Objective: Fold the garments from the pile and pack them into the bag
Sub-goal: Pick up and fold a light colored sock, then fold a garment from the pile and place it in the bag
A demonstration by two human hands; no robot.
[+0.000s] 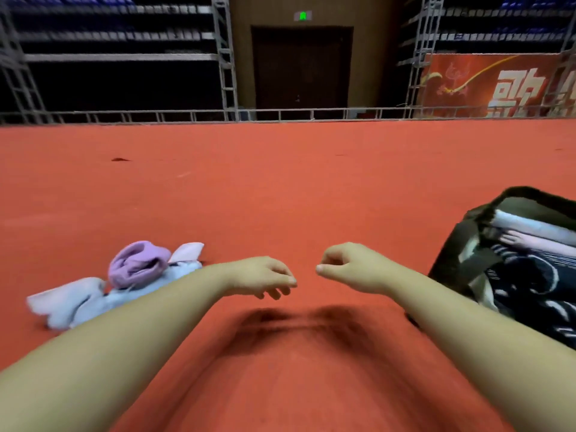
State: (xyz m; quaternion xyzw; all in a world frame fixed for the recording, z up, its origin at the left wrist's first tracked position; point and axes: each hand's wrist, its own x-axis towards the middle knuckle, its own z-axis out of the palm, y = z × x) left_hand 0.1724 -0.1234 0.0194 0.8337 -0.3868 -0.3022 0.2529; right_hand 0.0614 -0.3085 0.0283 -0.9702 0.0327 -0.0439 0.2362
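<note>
Two bare forearms are seen stretched forward over the red carpeted floor, and two hands are held close together in mid-air, near the middle of the view. The left hand is turned palm down with its fingers loosely curled and hanging; nothing is held in its grip. The right hand is more tightly curled, thumb against the forefinger, and no cloth can be made out in its grip either. A narrow gap is left between the two hands. To the left, just beyond the left forearm, a small pile of garments lies on the floor: one lilac piece is bunched on top of pale blue and whitish cloth, and how many pieces lie beneath cannot be told. At the right edge one dark bag stands open on the floor, touching or just beside the right forearm. Inside it three folded garments can be counted, stacked on edge: one white, one pale pink, one dark with a white pattern. Far off, one dark double door is seen under one green exit sign, with metal scaffolding on each side and one red banner at the far right.
</note>
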